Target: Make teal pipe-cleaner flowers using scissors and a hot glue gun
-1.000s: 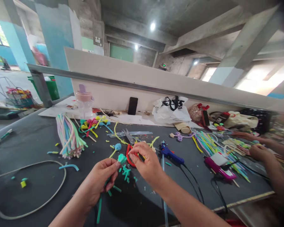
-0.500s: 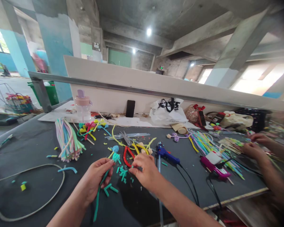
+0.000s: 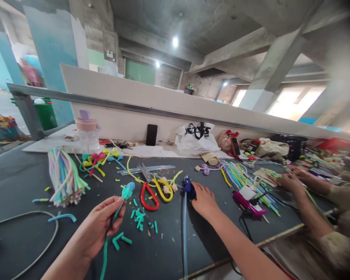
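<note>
My left hand (image 3: 107,217) pinches a green fuzzy pipe cleaner (image 3: 104,252), its tail hanging down toward me. At its top, just above my fingertips, sits a small teal and blue fuzzy bud (image 3: 128,190). My right hand (image 3: 205,200) lies over a blue glue gun (image 3: 187,184), fingers wrapped over its handle, which is mostly hidden. Between the hands rest scissors (image 3: 149,196) with one red and one yellow handle loop, blades partly open. Short cut green pieces (image 3: 138,218) are scattered nearer to me.
A bundle of pastel pipe cleaners (image 3: 65,179) lies left, before a clear bottle (image 3: 88,134). One long translucent stick (image 3: 185,237) runs to the table edge. A phone (image 3: 151,135) leans at the back. At right are a magenta glue gun (image 3: 249,204) and a co-worker's hands (image 3: 293,181).
My right hand has moved right, from beside the scissors onto the blue glue gun. My left hand still holds the green pipe cleaner and bud. The view has shifted right.
</note>
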Motion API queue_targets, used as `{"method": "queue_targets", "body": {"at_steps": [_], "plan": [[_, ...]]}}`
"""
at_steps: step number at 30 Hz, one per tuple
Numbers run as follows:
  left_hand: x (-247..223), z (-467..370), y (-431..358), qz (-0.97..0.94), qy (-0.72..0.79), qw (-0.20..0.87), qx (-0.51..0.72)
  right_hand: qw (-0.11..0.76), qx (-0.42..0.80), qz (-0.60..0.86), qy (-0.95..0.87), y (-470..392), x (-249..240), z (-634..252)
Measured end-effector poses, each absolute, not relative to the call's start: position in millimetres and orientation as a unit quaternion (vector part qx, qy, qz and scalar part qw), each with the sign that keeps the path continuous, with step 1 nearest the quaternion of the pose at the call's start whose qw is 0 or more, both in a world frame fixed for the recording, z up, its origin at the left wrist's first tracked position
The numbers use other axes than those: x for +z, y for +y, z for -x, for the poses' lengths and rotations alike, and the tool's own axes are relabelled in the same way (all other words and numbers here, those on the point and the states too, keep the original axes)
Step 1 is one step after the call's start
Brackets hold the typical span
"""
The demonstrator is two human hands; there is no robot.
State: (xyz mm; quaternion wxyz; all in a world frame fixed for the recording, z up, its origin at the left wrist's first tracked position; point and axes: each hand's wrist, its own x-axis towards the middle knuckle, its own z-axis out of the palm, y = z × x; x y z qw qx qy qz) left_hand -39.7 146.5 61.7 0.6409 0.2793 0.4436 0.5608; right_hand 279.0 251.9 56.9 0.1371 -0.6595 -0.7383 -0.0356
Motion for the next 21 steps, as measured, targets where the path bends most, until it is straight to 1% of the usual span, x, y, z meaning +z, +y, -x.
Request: {"method": "queue_targets", "body": {"at_steps": [4,7,9,12,15,17,18,19,20,21], "plan": [[62,41,146,-0.279,0.442,0.637,0.566,0.111,-0.03,0.669,-0.734,263,56,-283],[65,40,144,-0.286,0.45,0.626,0.569,0.132,-0.042,0.673,-0.726,267,62,-281],[66,39,143,-0.297,0.459,0.614,0.569,0.167,-0.055,0.676,-0.716,269,69,-281],[66,37,142,-0.319,0.474,0.594,0.566,0.254,-0.069,0.667,-0.697,271,82,-279],[64,35,143,-0.335,0.48,0.584,0.562,0.323,-0.044,0.64,-0.696,259,89,-266],[63,34,143,-0.337,0.485,0.584,0.557,0.333,-0.001,0.606,-0.722,241,89,-249],[63,34,143,-0.34,0.487,0.583,0.555,0.352,0.044,0.555,-0.752,229,89,-238],[63,33,143,-0.343,0.488,0.581,0.553,0.391,0.051,0.5,-0.771,217,88,-226],[63,33,144,-0.347,0.49,0.579,0.552,0.394,0.058,0.438,-0.806,205,88,-214],[64,33,144,-0.349,0.491,0.576,0.553,0.378,0.063,0.392,-0.836,194,88,-203]]}}
